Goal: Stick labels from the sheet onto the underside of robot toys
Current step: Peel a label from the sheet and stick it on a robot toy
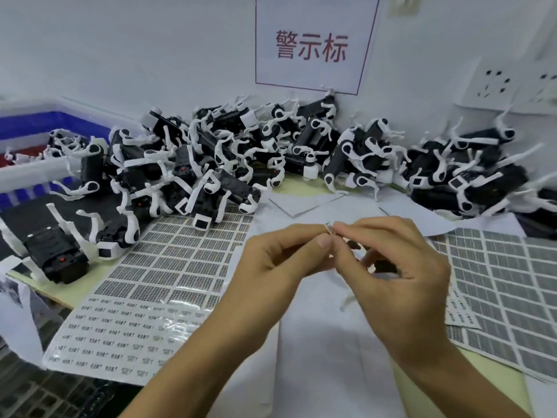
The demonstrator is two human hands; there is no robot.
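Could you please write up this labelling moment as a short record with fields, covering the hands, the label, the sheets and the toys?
left hand: thumb and fingertips pinch a small label
right hand: pinches the same label from the other side; a dark robot toy shows behind its fingers
left label sheet: flat on the table, partly under the toys
right label sheet: flat, at the right edge
toy pile: black-and-white robot toys heaped against the wall
wall sign: red characters on white

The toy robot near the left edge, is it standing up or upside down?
Upside down: the toy robot lies on its back, its white legs pointing upward.
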